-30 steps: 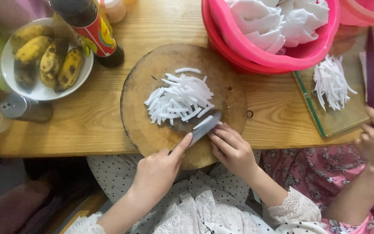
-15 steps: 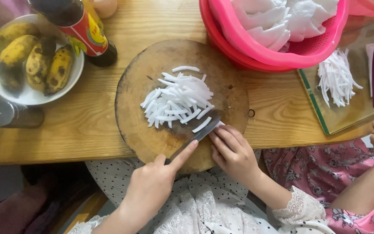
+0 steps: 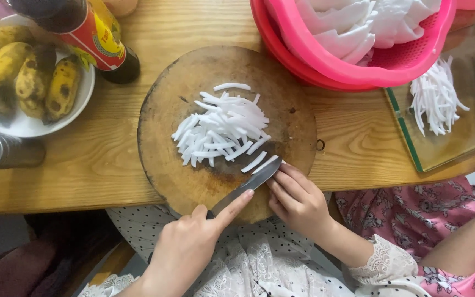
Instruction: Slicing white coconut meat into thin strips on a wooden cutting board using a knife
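The grip of the left hand (image 3: 185, 250) is closing round a knife (image 3: 248, 186), forefinger lying along its spine, while the right hand (image 3: 298, 201) is pressing fingertips beside the blade tip (holding nothing itself). The white strips (image 3: 221, 132) are lying just beyond the blade on the round chopping board (image 3: 166, 181), on the worktop (image 3: 94, 159).

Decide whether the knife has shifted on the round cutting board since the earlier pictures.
No. The knife lies at the same near-edge spot of the cutting board, its tip beside the white strips; the camera's small drift accounts for any difference.
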